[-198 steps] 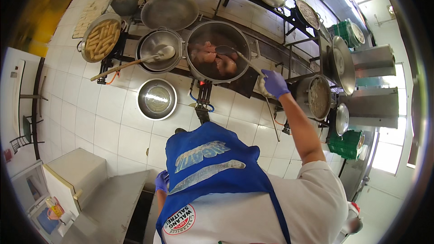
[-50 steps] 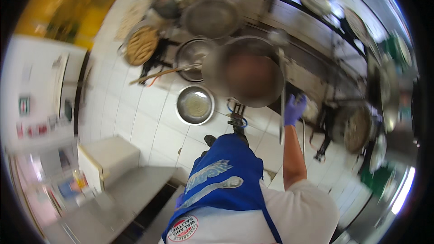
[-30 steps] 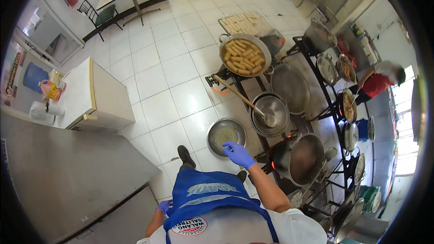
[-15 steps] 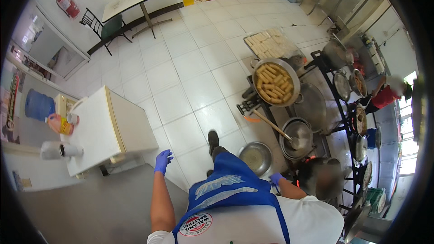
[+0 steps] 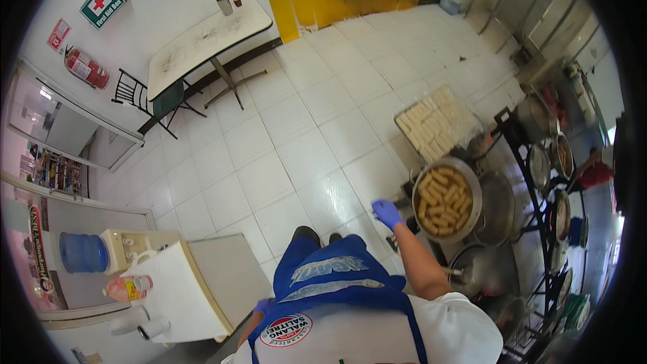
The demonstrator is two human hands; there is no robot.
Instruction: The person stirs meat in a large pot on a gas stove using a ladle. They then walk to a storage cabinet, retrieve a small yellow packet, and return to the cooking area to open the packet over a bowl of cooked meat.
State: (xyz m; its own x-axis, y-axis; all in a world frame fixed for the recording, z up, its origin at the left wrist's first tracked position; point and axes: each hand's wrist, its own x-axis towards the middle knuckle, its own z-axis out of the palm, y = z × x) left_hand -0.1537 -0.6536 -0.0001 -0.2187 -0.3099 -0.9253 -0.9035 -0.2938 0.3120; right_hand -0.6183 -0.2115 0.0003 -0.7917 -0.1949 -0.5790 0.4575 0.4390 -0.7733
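Note:
My right hand (image 5: 386, 212), in a purple glove, hangs over the floor just left of a large pot (image 5: 479, 201). Its fingers are loosely bent and slightly apart, and I see nothing in them. Inside the pot, several golden fried rolls (image 5: 441, 203) sit close together. Past the pot lies a tray of pale uncooked rolls (image 5: 435, 121). My left hand (image 5: 263, 306), also gloved, is low beside my blue apron (image 5: 337, 273); its fingers are mostly hidden.
At left stands a white chest-like unit (image 5: 195, 303) with a jug (image 5: 125, 288) on it, beside a water dispenser (image 5: 121, 249). Ahead are a table (image 5: 209, 44) and chair (image 5: 168, 101). Burners with a dark wok (image 5: 502, 269) line my right. Another person's arm (image 5: 590, 160) shows at far right.
My view has turned and moved forward. My right hand has swung forward from my side to near the pot of rolls; my left hand has dropped back beside the apron.

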